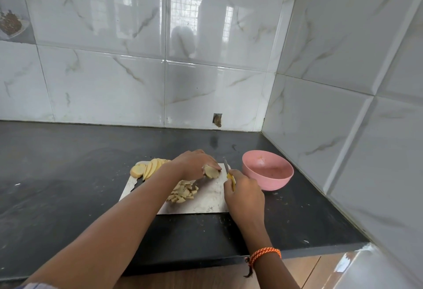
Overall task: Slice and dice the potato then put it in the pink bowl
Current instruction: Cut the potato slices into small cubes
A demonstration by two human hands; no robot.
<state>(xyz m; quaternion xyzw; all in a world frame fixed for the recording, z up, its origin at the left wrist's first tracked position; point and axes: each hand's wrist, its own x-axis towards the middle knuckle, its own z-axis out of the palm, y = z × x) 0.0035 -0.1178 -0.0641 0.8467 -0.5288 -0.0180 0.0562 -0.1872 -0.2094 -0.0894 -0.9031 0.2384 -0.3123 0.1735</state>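
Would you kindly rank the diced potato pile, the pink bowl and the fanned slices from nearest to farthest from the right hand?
From the right hand:
1. Pink bowl, just to its right.
2. Diced potato pile, to its left on the board; close to the bowl's rank.
3. Fanned slices, at the board's far left corner.

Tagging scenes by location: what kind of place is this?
Most likely a home kitchen corner: a dark stone countertop meets glossy marble-pattern wall tiles, and potato slices lie on a cutting board beside a pink bowl.
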